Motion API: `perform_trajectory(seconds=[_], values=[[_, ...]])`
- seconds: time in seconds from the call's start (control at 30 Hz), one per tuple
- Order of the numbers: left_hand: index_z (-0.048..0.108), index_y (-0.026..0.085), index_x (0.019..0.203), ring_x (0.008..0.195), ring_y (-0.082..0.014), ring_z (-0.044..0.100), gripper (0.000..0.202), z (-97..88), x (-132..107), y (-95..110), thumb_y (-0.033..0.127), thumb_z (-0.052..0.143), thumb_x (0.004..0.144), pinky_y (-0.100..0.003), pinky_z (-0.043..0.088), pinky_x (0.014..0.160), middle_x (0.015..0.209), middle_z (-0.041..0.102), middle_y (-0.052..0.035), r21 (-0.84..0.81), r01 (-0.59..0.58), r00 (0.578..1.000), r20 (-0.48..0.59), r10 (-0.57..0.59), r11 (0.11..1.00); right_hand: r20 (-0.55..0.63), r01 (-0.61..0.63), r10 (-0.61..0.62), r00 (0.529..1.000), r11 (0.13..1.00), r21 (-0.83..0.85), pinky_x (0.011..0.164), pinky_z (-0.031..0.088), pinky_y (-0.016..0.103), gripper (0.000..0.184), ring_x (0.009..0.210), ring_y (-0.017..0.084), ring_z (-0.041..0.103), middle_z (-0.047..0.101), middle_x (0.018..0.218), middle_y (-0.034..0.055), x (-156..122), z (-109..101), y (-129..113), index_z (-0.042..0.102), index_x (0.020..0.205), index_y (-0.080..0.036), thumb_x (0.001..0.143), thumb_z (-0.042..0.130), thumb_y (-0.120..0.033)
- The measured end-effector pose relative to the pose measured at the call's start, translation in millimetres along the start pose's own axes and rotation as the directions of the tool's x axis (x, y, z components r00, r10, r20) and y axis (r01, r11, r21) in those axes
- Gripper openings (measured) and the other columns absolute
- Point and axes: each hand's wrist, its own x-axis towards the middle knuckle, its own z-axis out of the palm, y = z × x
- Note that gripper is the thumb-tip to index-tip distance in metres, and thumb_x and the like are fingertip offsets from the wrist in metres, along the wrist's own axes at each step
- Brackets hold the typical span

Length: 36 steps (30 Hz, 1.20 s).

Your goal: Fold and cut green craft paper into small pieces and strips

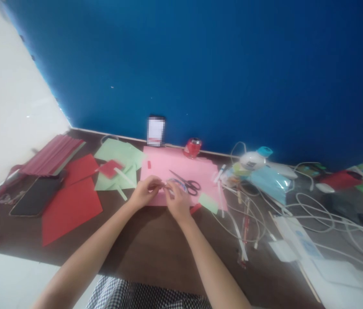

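Observation:
My left hand [144, 192] and my right hand [178, 201] meet over the front part of a stack of pink paper [168, 161]. The fingers of both are closed in a pinch, fingertips nearly touching. What lies between them is too small and blurred to make out. Just beyond my right hand, a pair of dark-handled scissors [193, 187] rests on the pink paper. A round bluish thing, partly hidden by my right hand, is beside the scissors. Light green paper [209, 203] and a bit of red paper [195, 209] lie right of that hand.
Green sheets [120, 150], red sheets [71, 210] and a dark phone [36, 197] lie left. Another phone [156, 131] leans on the blue wall, near a red jar [193, 148]. Tangled white cables [316, 219] and a white bottle [252, 160] crowd the right side.

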Motion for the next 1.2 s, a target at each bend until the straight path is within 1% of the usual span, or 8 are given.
perform_trajectory(seconds=[0.33,0.47,0.73,0.9,1.03,1.2], values=[[0.052,0.015,0.088,0.082,-0.0157,0.064,0.017,-0.4,-2,8,0.011,0.052,0.072,-0.031,0.053,0.076,0.086,0.066,-0.0073,0.029,0.01,1.0,0.013,-0.011,1.0,0.026,0.0,0.001,1.0,1.0,-0.029,0.073,0.049,0.028,0.024,0.075,0.016,0.064,0.069,0.083,0.0052,-1,-1,-1,0.055,0.105,-0.019,0.084,0.046,-0.021],[0.052,0.015,0.089,0.085,-0.0163,0.064,0.018,-0.3,-2,9,0.011,0.053,0.071,-0.031,0.053,0.078,0.087,0.066,-0.0078,0.031,0.008,1.0,0.026,-0.008,0.999,0.031,0.009,-0.007,0.999,0.999,-0.048,0.073,0.049,0.028,0.025,0.076,0.016,0.064,0.069,0.082,0.0053,-1,-1,-1,0.055,0.106,-0.019,0.084,0.044,-0.02],[0.052,0.015,0.09,0.085,-0.0164,0.064,0.018,1.3,-2,6,0.016,0.055,0.073,-0.032,0.053,0.079,0.089,0.066,-0.0083,0.031,0.013,1.0,0.018,-0.013,0.999,0.012,0.038,-0.037,0.999,0.997,-0.067,0.071,0.049,0.026,0.023,0.076,0.016,0.064,0.069,0.082,0.0043,0,-1,-2,0.055,0.105,-0.017,0.083,0.047,-0.019],[0.051,0.016,0.087,0.082,-0.0164,0.065,0.017,2.2,-1,0,0.019,0.058,0.072,-0.031,0.054,0.075,0.085,0.067,-0.007,0.034,0.025,1.0,-0.01,-0.024,0.999,0.035,0.051,-0.048,0.998,0.996,-0.074,0.073,0.049,0.028,0.025,0.078,0.016,0.064,0.069,0.084,0.0054,0,0,-2,0.055,0.107,-0.018,0.084,0.045,-0.019],[0.05,0.016,0.082,0.077,-0.0161,0.066,0.014,2.2,0,3,0.021,0.058,0.071,-0.03,0.055,0.071,0.082,0.067,-0.0066,0.059,0.036,0.999,-0.031,-0.034,0.998,0.023,0.049,-0.047,0.999,0.997,-0.067,0.075,0.049,0.029,0.029,0.081,0.017,0.064,0.068,0.086,0.0056,-2,2,-1,0.052,0.111,-0.018,0.084,0.045,-0.019],[0.046,0.017,0.071,0.076,-0.0167,0.066,0.014,3.0,1,12,0.024,0.058,0.072,-0.029,0.055,0.068,0.078,0.067,-0.0046,0.072,0.054,0.993,-0.107,-0.047,0.996,0.032,0.044,-0.043,0.999,0.999,-0.028,0.084,0.047,0.033,0.038,0.098,0.018,0.058,0.064,0.1,0.0079,-3,3,-5,0.04,0.123,-0.02,0.085,0.041,-0.018]])
